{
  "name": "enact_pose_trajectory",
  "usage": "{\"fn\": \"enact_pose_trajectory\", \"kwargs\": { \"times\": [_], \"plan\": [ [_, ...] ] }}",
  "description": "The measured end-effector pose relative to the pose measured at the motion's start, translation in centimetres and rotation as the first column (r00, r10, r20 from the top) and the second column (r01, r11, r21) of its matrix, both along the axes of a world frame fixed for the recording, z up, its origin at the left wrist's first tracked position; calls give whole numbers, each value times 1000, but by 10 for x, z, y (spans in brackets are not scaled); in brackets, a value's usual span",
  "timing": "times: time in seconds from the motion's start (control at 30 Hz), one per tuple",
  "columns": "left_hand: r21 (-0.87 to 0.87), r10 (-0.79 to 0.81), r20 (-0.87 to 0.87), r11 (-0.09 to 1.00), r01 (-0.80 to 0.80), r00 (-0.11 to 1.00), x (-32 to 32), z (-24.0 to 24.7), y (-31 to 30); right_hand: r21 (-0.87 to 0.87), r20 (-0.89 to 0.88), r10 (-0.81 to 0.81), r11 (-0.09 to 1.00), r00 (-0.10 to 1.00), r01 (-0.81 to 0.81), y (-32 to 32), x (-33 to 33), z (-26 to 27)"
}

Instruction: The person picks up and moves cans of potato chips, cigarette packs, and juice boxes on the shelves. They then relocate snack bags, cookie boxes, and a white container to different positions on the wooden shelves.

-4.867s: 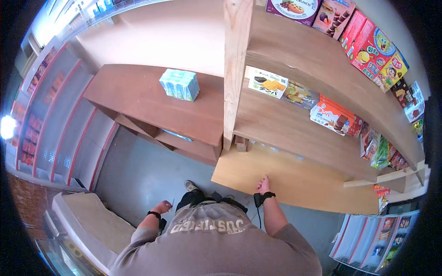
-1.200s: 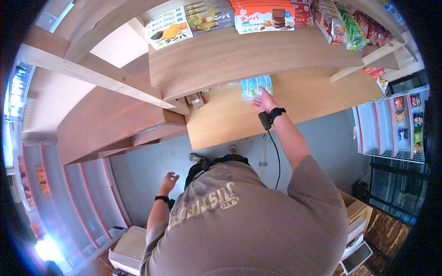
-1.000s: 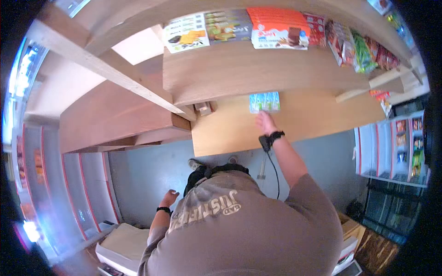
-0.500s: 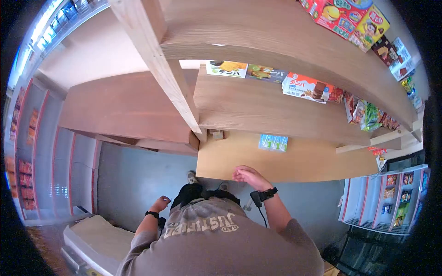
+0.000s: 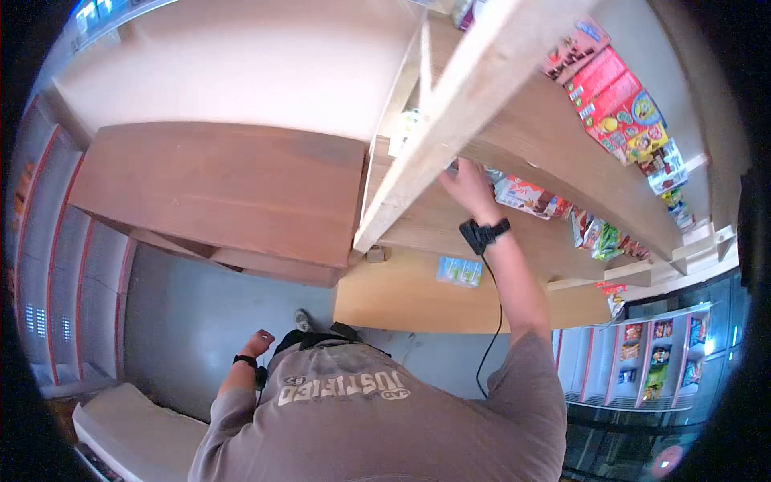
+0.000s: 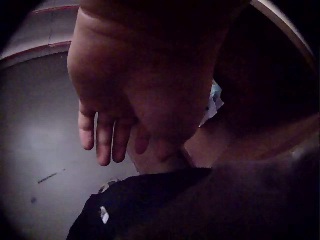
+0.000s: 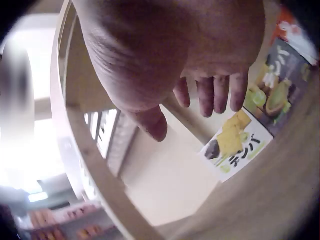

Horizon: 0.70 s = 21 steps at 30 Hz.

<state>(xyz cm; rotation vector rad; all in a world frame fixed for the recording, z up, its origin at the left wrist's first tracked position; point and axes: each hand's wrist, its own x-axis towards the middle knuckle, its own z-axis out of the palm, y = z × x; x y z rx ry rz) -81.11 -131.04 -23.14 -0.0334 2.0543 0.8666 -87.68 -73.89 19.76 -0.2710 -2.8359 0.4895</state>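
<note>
My right hand point(image 5: 471, 191) reaches in over the middle shelf, behind the upright post. In the right wrist view its fingers are extended and apart, with nothing gripped. Just beyond the fingertips stands a white cracker box point(image 7: 237, 150) with yellow crackers printed on it. Beside that is a dark grey snack box point(image 7: 280, 85), then an orange-and-white box point(image 5: 522, 195) with chocolate pictured. My left hand point(image 5: 257, 343) hangs low at my side, fingers loose and holding nothing. A wrapped blue-and-white pack point(image 5: 459, 271) sits on the light wooden bottom board point(image 5: 385, 301).
A slanting wooden post point(image 5: 450, 132) crosses in front of the shelf. On the left is a brown cabinet point(image 5: 225, 193). Bagged snacks point(image 5: 602, 234) line the shelf's right end, and red snack boxes point(image 5: 614, 108) stand on the upper shelf. A cable hangs from my right wrist.
The blue-and-white pack has gone from the brown cabinet to the bottom board, where my right hand released it. That hand has since drawn back, then risen to the middle shelf.
</note>
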Motion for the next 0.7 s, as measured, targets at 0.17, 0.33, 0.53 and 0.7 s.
{"fn": "enact_pose_trajectory", "kwargs": {
  "times": [0.17,0.33,0.53,0.7],
  "plan": [
    [66,-121,-155,989,133,980,-10,-36,-25,780,-225,358,624,906,-53,51,-70,-52],
    [-9,67,93,998,-66,993,-13,-43,-55,437,18,10,899,1000,-17,10,-79,-14],
    [-131,-50,234,988,82,971,-33,-64,-80,462,142,-93,887,986,17,1,-83,3],
    [20,-214,72,977,213,974,-68,-72,-83,340,215,-97,940,972,18,-13,-76,3]
  ]
}}
